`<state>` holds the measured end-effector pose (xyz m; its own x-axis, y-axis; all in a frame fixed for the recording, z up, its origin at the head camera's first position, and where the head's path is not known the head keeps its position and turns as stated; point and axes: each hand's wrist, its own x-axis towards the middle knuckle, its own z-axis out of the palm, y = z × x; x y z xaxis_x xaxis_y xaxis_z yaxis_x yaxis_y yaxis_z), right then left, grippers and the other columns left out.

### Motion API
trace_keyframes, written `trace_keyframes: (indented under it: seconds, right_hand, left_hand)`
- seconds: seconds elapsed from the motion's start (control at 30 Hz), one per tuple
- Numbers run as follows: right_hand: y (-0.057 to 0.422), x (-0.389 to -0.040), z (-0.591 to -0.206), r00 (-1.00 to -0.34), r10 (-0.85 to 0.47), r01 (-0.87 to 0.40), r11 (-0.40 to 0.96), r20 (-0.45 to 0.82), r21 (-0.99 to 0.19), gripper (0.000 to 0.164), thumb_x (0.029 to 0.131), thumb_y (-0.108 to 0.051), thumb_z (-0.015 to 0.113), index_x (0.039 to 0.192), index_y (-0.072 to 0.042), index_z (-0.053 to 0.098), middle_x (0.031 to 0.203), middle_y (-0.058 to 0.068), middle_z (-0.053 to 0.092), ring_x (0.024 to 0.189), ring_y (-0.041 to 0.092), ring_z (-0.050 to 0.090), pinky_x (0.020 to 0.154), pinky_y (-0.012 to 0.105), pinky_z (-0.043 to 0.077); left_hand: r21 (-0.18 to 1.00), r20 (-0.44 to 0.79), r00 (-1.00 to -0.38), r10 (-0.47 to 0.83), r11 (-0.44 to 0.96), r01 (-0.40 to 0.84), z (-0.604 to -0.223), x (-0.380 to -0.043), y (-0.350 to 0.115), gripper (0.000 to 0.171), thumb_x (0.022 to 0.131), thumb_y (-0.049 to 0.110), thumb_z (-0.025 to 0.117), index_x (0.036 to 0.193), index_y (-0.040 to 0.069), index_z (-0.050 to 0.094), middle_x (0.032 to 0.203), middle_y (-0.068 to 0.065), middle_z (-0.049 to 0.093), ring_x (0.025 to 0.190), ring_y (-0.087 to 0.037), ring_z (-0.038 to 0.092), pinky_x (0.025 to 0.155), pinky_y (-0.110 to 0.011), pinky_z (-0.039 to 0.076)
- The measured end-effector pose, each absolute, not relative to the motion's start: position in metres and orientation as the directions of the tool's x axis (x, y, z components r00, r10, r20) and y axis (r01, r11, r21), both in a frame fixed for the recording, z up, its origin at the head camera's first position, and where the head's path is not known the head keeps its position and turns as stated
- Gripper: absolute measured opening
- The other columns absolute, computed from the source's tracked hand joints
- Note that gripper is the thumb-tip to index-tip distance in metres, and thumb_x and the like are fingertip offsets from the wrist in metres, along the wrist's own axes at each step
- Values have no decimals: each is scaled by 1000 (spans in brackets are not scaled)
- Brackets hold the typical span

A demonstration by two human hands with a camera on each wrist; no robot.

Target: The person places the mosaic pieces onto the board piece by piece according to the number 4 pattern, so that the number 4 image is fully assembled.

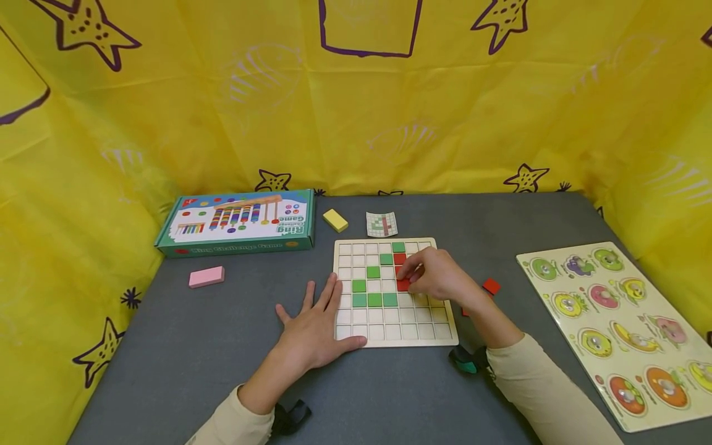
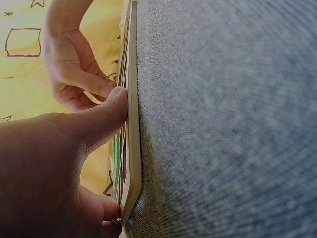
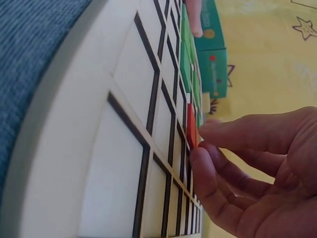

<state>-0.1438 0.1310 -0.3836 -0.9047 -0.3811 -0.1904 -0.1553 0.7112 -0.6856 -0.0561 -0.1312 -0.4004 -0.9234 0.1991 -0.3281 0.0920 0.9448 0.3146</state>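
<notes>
A wooden grid board (image 1: 452,337) lies on the table, with green tiles (image 1: 375,300) set in a stepped outline and red tiles (image 1: 400,259) in one column. My right hand (image 1: 439,275) is over the board's right half, its thumb and fingertips pinching a red tile (image 3: 191,124) at its cell. My left hand (image 1: 311,334) rests at the board's near left corner with fingers spread; its thumb (image 2: 116,101) presses on the board's edge. Loose red tiles (image 1: 491,286) lie right of the board, partly hidden by my right forearm.
A small pattern card (image 1: 381,224) and a yellow block (image 1: 335,220) lie behind the board. At the left are a Ring Challenge Game box (image 1: 239,222) and a pink block (image 1: 206,277). A fruit puzzle board (image 1: 567,330) lies at the right. Yellow cloth hangs behind.
</notes>
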Motion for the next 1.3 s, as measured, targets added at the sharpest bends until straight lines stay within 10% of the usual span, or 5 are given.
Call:
trace_keyframes:
  seconds: [1.3]
  right_hand:
    - [227,-137,-359,-922,-347,-150,731,-173,-666,28,84,-2,76,111,-6,79,106,13,77,85,18,71,75,33,56]
  left_hand:
    - [341,-319,-924,212,935,97,-395,-53,-132,115,84,73,72,169,17,18,177,2,7,162,-42,7,102,-94,4]
